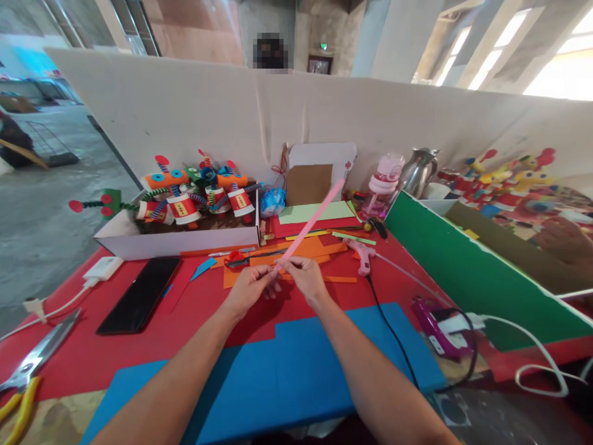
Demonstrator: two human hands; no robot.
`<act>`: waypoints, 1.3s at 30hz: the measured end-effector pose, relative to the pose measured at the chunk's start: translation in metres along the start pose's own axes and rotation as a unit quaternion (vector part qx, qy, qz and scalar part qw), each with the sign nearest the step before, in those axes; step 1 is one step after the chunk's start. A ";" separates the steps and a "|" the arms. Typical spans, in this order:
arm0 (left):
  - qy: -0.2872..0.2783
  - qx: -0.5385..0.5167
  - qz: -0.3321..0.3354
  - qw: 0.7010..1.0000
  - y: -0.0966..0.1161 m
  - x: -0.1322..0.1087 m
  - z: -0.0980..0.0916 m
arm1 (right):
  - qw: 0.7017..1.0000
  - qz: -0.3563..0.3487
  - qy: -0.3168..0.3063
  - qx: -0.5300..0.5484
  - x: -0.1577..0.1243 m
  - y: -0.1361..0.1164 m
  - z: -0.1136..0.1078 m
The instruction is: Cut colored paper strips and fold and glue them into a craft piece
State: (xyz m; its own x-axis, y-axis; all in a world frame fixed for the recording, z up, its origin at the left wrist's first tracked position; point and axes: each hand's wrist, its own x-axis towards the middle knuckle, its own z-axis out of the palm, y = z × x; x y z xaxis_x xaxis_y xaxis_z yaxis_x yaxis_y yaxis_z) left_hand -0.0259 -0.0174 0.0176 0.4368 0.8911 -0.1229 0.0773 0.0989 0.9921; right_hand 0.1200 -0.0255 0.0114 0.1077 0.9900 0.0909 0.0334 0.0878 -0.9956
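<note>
Both of my hands meet above the middle of the red table (152,346). My left hand (252,285) and my right hand (306,276) each pinch the near end of a long pink paper strip (315,221), which slants up and away to the right. Under the hands lie orange paper sheets (301,250) and a blue foam sheet (287,364) closer to me. Red-handled scissors (236,259) rest just beyond my left hand, and a pink glue gun (364,253) lies to the right of my right hand.
A white box (185,238) of paper-cup figures stands at back left. A black phone (139,293), a white charger (102,267) and yellow-handled scissors (23,377) lie left. A green board (463,272), a pink bottle (384,182), a metal kettle (419,170) and cables sit right.
</note>
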 end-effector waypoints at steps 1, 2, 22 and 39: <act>0.000 0.002 -0.002 1.000 0.000 0.000 0.000 | 1.000 0.000 0.008 -0.002 0.002 0.000 -0.002; 0.000 0.004 -0.004 1.000 -0.001 0.000 -0.001 | 1.000 -0.001 0.015 -0.003 0.003 -0.001 -0.005; -0.041 0.031 -0.023 0.998 -0.002 -0.001 -0.006 | 0.992 -0.018 0.128 0.005 0.014 -0.013 -0.037; -0.040 0.027 -0.019 0.999 0.008 -0.004 -0.009 | 0.998 0.025 -0.030 0.048 0.004 -0.013 -0.020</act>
State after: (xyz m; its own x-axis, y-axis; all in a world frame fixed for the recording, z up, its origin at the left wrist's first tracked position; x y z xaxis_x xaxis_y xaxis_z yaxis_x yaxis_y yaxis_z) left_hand -0.0352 -0.0158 0.0260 0.5020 0.8492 -0.1637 0.1417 0.1060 0.9842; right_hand 0.1394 -0.0249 0.0248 0.0480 0.9979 0.0423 -0.0668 0.0455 -0.9967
